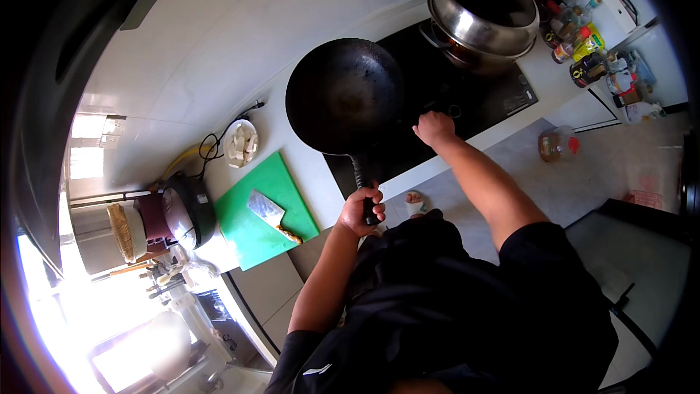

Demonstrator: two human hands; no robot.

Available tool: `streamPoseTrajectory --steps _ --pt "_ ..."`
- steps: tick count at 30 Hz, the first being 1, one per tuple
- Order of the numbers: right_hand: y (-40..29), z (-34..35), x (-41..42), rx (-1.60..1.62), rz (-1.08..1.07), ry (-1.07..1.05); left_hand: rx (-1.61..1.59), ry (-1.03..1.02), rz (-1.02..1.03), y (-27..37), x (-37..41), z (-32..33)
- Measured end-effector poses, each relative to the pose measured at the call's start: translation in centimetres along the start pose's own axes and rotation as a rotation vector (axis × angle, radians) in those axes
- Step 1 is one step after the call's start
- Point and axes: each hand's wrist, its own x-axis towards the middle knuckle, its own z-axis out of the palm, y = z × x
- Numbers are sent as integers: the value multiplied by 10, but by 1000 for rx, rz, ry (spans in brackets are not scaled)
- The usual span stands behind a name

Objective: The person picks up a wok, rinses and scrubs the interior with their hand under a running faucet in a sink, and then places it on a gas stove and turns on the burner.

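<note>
A dark, round-bottomed wok (344, 96) sits over the left part of the black glass cooktop (495, 101). My left hand (362, 210) is wrapped around its long black handle. To the right of the wok, my right hand (436, 127) is over the front part of the cooktop, near a round control mark; its fingers look curled, but their undersides are hidden. The wok shows no food inside. Behind my right hand, on the right part of the cooktop, stands a large steel pot (481, 16) with a domed, dark glass lid.
Left of the wok, a cleaver (266, 208) lies on a green cutting board (295, 191), near a bowl of pale pieces (240, 144) and a black appliance (194, 210). Bottles (571, 38) crowd the counter's right end. A jug with a red cap (553, 145) stands on the floor.
</note>
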Motion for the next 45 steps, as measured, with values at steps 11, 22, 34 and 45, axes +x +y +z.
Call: streamPoseTrajectory --steps 11,22,34,45 --pt "50 -19 -3 81 249 578 -46 15 -4 0 1 0" --pt "88 -14 27 91 97 65 -5 -6 -16 4 3 -4" --pt "85 -2 22 -211 -108 108 -22 34 30 1 -2 6" --pt "86 4 20 -225 -104 143 -48 30 39 -1 -3 6"
